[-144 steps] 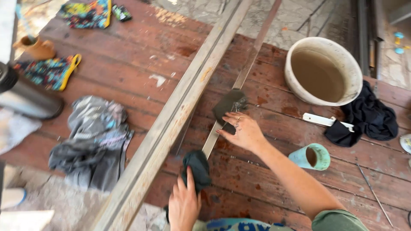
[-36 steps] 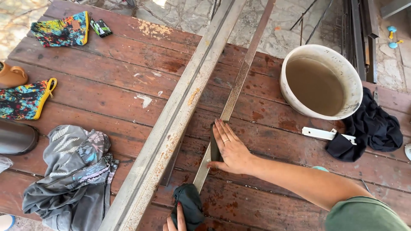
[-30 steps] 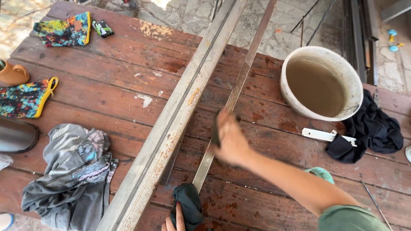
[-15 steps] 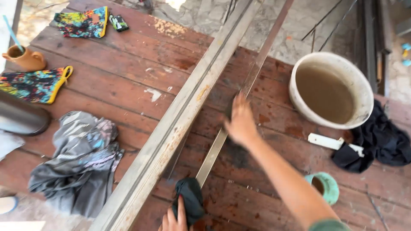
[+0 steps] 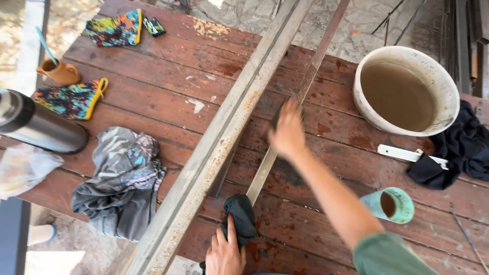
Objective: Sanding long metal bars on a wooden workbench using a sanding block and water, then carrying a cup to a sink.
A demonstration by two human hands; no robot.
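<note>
Since half a second ago our right hand [image 5: 288,133] has slid further up the thin flat grey metal strip [image 5: 305,86], now mid-frame and motion-blurred; whether it grips the dark pad seen earlier, we cannot tell. The rubbing pass seems to be working upward along the strip. Our left hand [image 5: 224,252], bottom centre, presses a dark crumpled cloth [image 5: 239,219] onto the strip's near end, fingers flat, not closed. Alongside lies a broad, rust-flecked steel channel [image 5: 224,137]. The red-brown plank table [image 5: 153,91] is worn; a white bucket of murky water [image 5: 405,91] sits upper right.
</note>
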